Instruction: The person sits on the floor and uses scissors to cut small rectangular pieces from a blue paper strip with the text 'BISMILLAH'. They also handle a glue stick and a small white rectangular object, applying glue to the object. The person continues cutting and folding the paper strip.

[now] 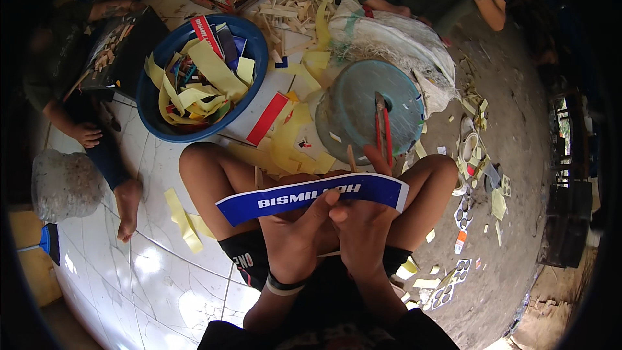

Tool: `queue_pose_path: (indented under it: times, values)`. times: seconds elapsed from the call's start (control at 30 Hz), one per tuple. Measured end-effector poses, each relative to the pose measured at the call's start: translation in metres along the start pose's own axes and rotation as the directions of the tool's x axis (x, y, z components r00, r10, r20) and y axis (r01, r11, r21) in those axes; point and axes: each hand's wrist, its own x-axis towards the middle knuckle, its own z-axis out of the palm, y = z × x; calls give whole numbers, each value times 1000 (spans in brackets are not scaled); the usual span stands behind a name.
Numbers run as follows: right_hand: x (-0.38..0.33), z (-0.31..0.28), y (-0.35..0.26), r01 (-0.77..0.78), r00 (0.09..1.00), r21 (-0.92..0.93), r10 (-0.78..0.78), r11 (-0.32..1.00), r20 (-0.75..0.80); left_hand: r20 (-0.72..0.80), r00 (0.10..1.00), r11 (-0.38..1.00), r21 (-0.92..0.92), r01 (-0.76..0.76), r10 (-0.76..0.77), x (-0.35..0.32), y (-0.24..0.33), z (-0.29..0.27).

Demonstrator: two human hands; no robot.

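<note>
A long blue printed strip with white lettering and a white right edge is stretched across in front of my lap. My left hand grips it from below, thumb pressed on its front near the middle. Close beside it, my right hand also holds the strip, its thumb meeting the left one and one finger rising behind the top edge. Thin wooden stick ends show above the strip; what they join onto is hidden. Red-handled pliers lie on an upturned grey-green bucket just beyond.
A blue basin full of paper strips stands at the far left. A red strip, yellow scraps, wooden pieces and a white sack lie around. Two other people sit nearby; a concrete block stands left.
</note>
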Motion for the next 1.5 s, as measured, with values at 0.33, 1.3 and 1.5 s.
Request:
queue_pose_path:
  times: [0.33, 1.3, 1.5]
  values:
    - [10, 5, -4, -132, 987, 228, 148, 965, -56, -21, 999, 993, -115, -39, 37, -2, -6, -9]
    - [17, -24, -3, -186, 982, 70, 188, 980, -10, -86, 984, 983, -79, -165, 158, 2, -10, -23]
    - [29, -48, -10, -85, 991, -311, 49, 947, -121, -200, 972, 984, -105, -144, 121, 3, -13, -26]
